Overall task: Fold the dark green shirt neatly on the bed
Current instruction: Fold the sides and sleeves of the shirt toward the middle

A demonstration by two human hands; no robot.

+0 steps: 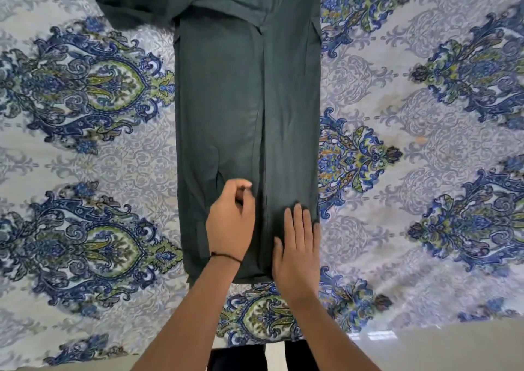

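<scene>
The dark green shirt (246, 101) lies flat on the bed as a long narrow strip, both sides folded inward so their edges meet along a centre line. One sleeve still sticks out at the top left. My left hand (231, 223) rests on the strip's near left part, fingers curled and pinched at the fabric beside the centre line. My right hand (297, 243) lies flat, fingers together, pressing the near right part close to the hem.
The bed (425, 115) is covered by a white sheet with blue and green paisley motifs on every side of the shirt. Its near edge runs along the bottom, with pale floor (453, 350) beyond at the lower right.
</scene>
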